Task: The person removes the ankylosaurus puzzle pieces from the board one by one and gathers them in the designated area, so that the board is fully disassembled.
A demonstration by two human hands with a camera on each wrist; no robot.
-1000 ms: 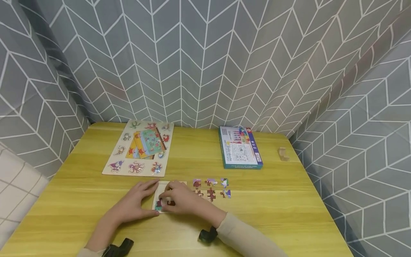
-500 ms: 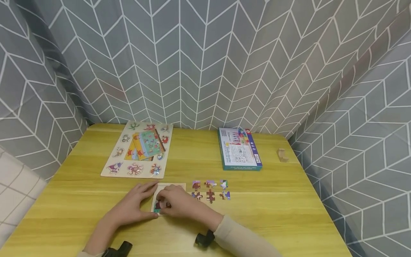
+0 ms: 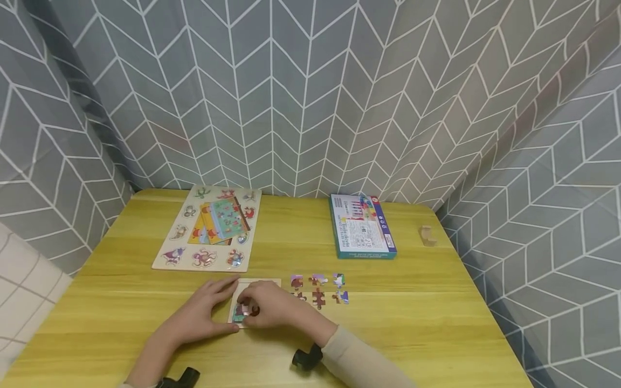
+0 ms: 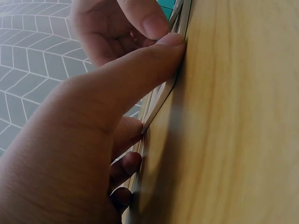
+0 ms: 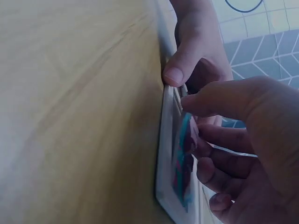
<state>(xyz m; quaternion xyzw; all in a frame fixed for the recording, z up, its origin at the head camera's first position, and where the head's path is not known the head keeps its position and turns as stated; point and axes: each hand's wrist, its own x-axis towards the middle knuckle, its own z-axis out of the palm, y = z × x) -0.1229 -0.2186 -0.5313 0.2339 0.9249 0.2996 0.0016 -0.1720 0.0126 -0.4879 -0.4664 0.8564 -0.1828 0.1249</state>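
A small pale wooden puzzle tray (image 3: 268, 281) lies on the table in front of the person. My left hand (image 3: 200, 311) steadies its left side, the thumb on the near edge and the fingertips by the far corner. Over the tray is my right hand (image 3: 274, 305), pinching a teal and dark-coloured jigsaw piece (image 5: 186, 147) between thumb and fingers. In the right wrist view the piece leans up from the tray's inside, along its rim. Fingers hide part of the tray's picture. Several loose jigsaw pieces (image 3: 318, 297) lie in two rows to the right of the tray.
A large peg board with sea-animal pictures (image 3: 170, 241) lies at the back left, with colourful picture cards (image 3: 227, 218) on it. A flat teal-edged box (image 3: 364, 231) lies at the back right. Beyond it is a small wooden block (image 3: 427, 235). A patterned grey curtain (image 3: 291, 97) surrounds the table (image 3: 412, 323).
The right hand's fingers shift slightly over the tray, and more of the teal and dark picture shows near its lower left. The left hand keeps its place on the tray.
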